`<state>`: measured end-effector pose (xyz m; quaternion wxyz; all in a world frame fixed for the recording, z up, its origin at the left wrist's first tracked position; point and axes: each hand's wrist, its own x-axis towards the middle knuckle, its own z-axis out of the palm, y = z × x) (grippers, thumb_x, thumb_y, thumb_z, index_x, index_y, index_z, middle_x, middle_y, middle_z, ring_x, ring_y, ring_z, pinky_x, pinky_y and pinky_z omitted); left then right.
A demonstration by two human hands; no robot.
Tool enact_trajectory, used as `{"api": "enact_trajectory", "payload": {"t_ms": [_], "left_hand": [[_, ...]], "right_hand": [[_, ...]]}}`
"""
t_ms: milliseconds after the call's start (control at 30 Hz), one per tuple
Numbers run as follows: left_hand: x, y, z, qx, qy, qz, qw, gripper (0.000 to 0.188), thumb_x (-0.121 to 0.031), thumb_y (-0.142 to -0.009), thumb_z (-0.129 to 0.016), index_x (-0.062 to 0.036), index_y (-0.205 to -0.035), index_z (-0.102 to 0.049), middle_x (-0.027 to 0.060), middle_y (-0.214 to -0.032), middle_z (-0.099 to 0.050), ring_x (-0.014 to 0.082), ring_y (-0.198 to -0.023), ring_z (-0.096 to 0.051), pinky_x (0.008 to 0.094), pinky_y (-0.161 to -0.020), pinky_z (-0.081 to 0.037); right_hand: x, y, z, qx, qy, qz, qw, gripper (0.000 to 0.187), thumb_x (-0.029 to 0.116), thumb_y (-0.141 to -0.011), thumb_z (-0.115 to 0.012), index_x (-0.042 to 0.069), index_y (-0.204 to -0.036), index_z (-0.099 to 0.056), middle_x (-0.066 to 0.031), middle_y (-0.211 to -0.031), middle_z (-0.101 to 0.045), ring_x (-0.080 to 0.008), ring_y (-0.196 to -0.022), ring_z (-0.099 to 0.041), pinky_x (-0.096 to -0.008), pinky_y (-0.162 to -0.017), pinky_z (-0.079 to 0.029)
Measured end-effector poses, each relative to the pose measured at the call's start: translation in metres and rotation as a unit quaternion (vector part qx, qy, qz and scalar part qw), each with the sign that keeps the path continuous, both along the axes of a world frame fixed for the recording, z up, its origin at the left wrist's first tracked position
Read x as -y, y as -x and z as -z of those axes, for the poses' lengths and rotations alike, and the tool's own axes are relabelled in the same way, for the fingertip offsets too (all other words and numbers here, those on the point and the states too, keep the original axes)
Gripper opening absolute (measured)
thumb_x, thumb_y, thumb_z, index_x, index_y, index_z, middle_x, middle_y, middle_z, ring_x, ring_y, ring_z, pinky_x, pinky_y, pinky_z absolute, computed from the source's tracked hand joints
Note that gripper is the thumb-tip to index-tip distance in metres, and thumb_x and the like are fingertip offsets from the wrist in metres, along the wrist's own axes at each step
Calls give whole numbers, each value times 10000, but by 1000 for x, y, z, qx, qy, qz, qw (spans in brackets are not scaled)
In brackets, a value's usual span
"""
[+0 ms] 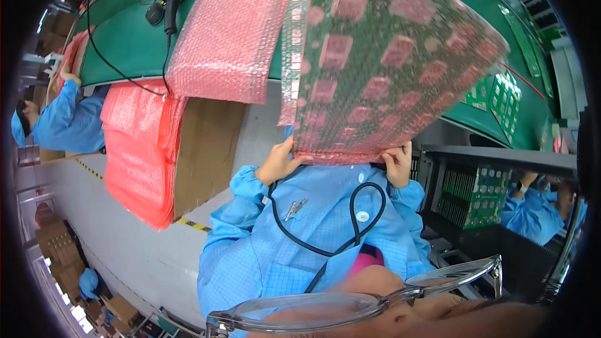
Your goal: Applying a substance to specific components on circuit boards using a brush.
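A pink bubble-wrap bag (375, 103) with a green circuit board panel inside reaches from my chest out over the green table (128, 50). My left hand (280, 161) grips the left corner of its near edge, thumb laid along the edge. At the right end of that edge, my right hand (399, 164) pinches the bag between thumb and fingers. The board shows through the film, with pale rectangular and round areas. Left of it, another pink bubble-wrap bag (228, 31) lies flat and overhangs the table's near edge.
A cardboard box (210, 150) at my left has a stack of pink bubble-wrap bags (138, 150) over its side. A corded barcode scanner (170, 9) rests on the table. Green circuit boards (504, 103) lie right; a dark rack (476, 238) holds several more. Other people work at left and right.
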<state>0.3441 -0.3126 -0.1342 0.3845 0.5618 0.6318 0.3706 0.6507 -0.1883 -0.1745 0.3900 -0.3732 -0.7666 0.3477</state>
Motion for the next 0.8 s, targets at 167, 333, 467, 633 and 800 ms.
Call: {"api": "enact_trajectory", "payload": {"t_ms": [167,333,467,633,800], "left_hand": [[-13,17,-7,56,-123,-40,990,597,-21,-780,-705,23,-1282,-385,113,-1088,-607,157,-988,-590,307,-846,-488],[-65,53,-41,37,-151,-47,987,578,-86,-759,-730,36,-1223,-408,196,-1055,-595,249,-1003,-595,341,-837,-467],[-96,65,-57,-42,-60,-36,997,538,-103,-759,-733,47,-1173,-423,200,-1033,-595,252,-975,-599,347,-818,-468],[-116,66,-68,139,23,-39,989,491,-103,-803,-694,52,-1166,-401,161,-1016,-591,218,-763,-642,295,-606,-500],[-128,68,-75,110,109,-91,984,661,-100,-825,-668,88,-1314,-265,195,-1075,-578,137,-506,-583,235,-389,-425]], "right_hand": [[-17,27,-28,-48,-38,-43,997,43,-14,-765,-638,-4,-765,-597,-164,-1100,-466,-258,-877,-538,-317,-758,-436],[-69,47,-81,59,-77,-34,995,45,8,-770,-633,-8,-774,-590,-147,-1010,-493,-211,-813,-526,-280,-673,-423],[-101,57,-97,18,46,-46,998,51,21,-804,-609,-10,-774,-582,-111,-994,-484,-167,-742,-509,-225,-627,-397],[-130,72,-79,-14,59,-56,997,124,93,-849,-607,-19,-796,-598,-68,-978,-483,-115,-773,-503,-215,-631,-400],[-138,76,-72,-15,82,-46,995,141,110,-861,-593,-14,-793,-592,-73,-963,-496,-148,-850,-503,-242,-697,-398]]}}
